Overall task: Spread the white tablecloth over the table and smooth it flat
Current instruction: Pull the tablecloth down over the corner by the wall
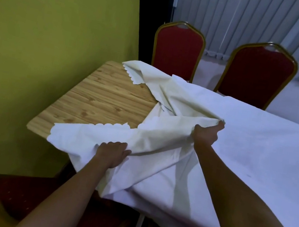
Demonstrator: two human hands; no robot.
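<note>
The white tablecloth [248, 150] with a scalloped edge covers the right part of the wooden table [95, 99]. Its left end is bunched and folded back, leaving the table's left part bare. My left hand [112, 154] grips the cloth near the table's front left corner. My right hand [206, 134] pinches a raised fold of the cloth near the middle of the table. A strip of cloth is stretched between both hands. The front edge of the cloth hangs down over the table's near side.
A yellow-green wall [50, 25] runs close along the table's left end. Two red chairs with gold frames [177, 52] [257, 74] stand at the far side. Another red chair seat [16, 198] is below, at the near left. Vertical blinds [260, 23] hang behind.
</note>
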